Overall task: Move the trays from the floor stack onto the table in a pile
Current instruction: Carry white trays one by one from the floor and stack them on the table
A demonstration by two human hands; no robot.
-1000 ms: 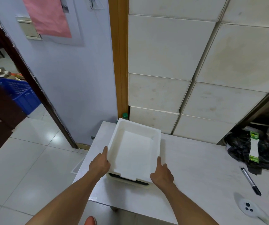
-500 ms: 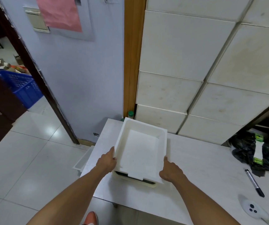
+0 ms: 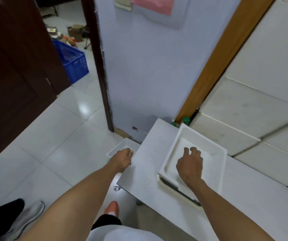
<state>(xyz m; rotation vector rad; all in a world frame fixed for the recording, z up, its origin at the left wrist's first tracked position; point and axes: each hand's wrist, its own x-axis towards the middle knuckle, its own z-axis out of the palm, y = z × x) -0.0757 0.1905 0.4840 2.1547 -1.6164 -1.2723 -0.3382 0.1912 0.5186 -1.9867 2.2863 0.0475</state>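
Head view: blue crate (image 3: 71, 62) beyond doorway (image 3: 73, 32).

The top tray (image 3: 214, 150) on the table looked like smooth white plastic with a dull sheen. The table (image 3: 150, 164) top was a matt pale grey, faintly speckled. At nine o'clock the floor tiles (image 3: 52, 136) were glossy and mirrored the light. At ten o'clock stood a blue plastic lattice crate (image 3: 73, 61); at one o'clock, a varnished wooden post (image 3: 226, 54).

Head-worn view, steeply downward, close.
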